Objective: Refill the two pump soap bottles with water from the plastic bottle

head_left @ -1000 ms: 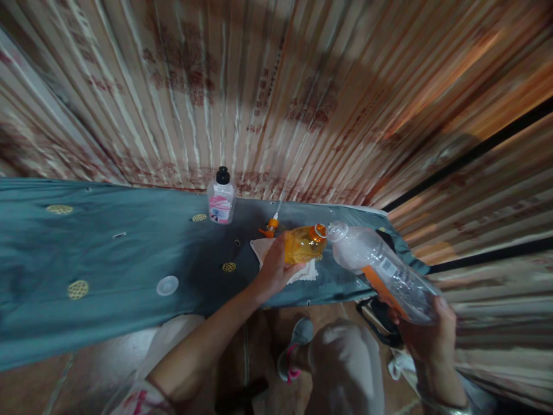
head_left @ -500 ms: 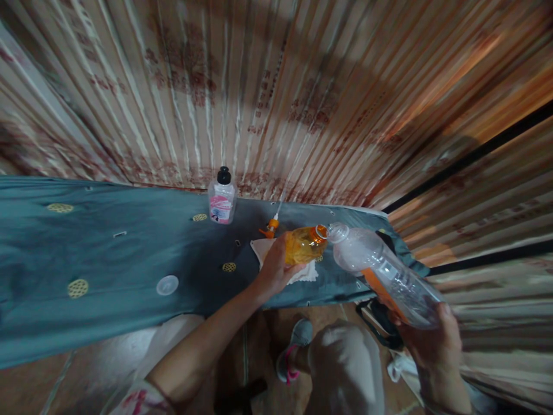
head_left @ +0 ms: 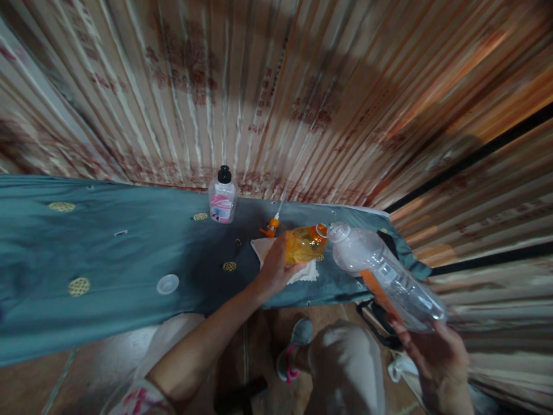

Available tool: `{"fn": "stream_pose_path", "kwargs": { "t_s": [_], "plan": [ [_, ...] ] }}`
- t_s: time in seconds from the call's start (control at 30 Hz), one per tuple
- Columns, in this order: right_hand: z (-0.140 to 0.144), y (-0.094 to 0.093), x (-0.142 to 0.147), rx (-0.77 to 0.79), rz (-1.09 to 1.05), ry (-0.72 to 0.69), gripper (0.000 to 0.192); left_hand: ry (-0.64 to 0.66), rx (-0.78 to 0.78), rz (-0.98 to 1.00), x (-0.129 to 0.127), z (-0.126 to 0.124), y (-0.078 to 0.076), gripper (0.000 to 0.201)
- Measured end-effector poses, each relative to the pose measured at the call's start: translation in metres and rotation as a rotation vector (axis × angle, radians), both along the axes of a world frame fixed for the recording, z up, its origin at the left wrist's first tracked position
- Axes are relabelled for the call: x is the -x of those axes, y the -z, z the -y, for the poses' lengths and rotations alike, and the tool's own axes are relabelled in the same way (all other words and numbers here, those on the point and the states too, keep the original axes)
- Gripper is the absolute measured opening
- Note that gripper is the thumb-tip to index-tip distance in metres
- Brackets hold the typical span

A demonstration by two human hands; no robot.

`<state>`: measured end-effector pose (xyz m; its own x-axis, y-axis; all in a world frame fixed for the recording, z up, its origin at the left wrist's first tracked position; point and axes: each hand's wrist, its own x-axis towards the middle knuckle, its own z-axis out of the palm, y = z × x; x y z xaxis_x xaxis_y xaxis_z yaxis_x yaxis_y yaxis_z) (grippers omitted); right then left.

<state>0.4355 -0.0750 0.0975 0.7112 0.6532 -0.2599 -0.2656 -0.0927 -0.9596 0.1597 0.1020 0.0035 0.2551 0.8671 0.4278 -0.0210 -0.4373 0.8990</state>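
My left hand (head_left: 275, 266) is wrapped round an amber see-through bottle (head_left: 305, 245), tilted so its open neck points right. In my right hand (head_left: 434, 351) is a larger clear plastic bottle (head_left: 389, 274) with an orange label, gripped near its base and tipped down to the left. The two bottle mouths meet or nearly meet; I cannot tell whether they touch. An orange pump head (head_left: 271, 226) with a long clear tube lies behind my left hand. Beneath the amber bottle is a white cloth (head_left: 309, 273), partly hidden.
A clear bottle with a black cap and pink label (head_left: 222, 199) stands on the teal cloth-covered table (head_left: 142, 242). A small clear round lid (head_left: 167, 283) lies towards the front edge. A pleated curtain (head_left: 242, 104) hangs behind. A dark object (head_left: 386, 242) lies beyond the clear bottle.
My right hand has shifted slightly right and down at the clear bottle's base, its fingers looser. Both bottles keep nearly the same place and tilt.
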Motion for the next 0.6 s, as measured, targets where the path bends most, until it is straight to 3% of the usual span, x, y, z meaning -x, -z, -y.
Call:
{"fn": "stream_pose_path", "kwargs": {
  "t_s": [0.13,0.43,0.6],
  "plan": [
    [0.000,0.000,0.002,0.003,0.013,-0.028,0.069,0.006,-0.044,-0.032,0.003,-0.001,-0.001,0.076],
    [-0.010,-0.014,0.027,-0.077,0.011,0.059,0.064,-0.008,-0.058,-0.085,0.004,-0.001,-0.003,0.076],
    [-0.011,-0.010,0.026,-0.108,0.032,0.051,0.064,-0.013,-0.067,-0.104,0.004,-0.001,-0.003,0.077]
  ]
}}
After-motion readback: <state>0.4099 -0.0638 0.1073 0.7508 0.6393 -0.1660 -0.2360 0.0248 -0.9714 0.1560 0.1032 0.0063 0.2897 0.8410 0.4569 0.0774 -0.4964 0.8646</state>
